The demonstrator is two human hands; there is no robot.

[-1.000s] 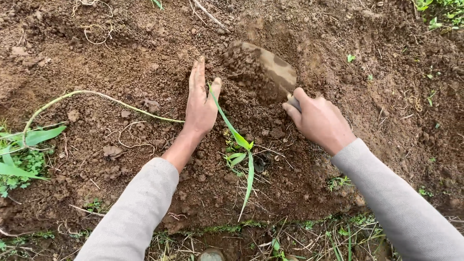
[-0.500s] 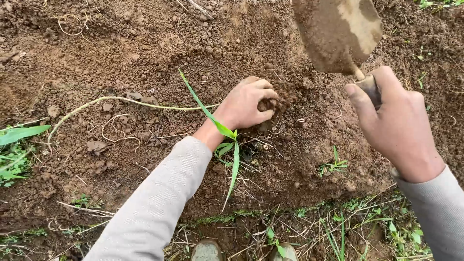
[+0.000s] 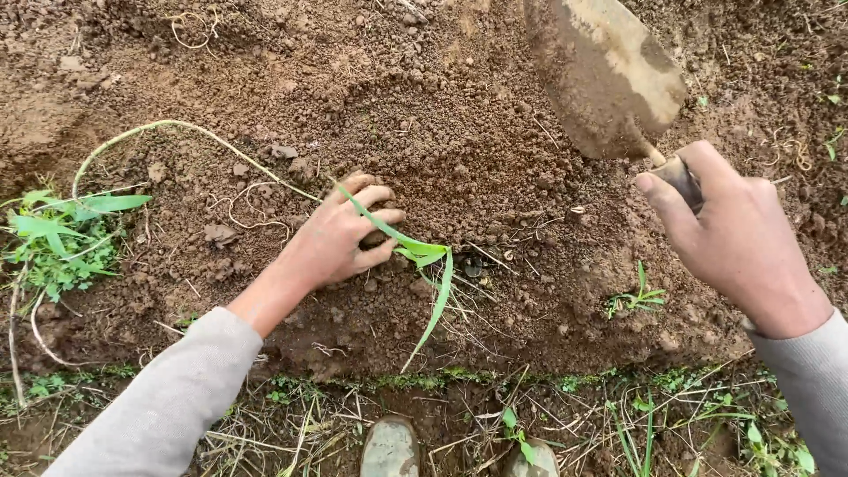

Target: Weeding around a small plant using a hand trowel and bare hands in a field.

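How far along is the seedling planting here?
Done: the small green long-leaved seedling already stands in the loose brown soil. In hand: the left hand cups soil at its base, fingers curled; the right hand holds the soil-caked metal trowel lifted clear of the ground. Left: the soil around the stem looks crumbly and uneven, not yet pressed flat.
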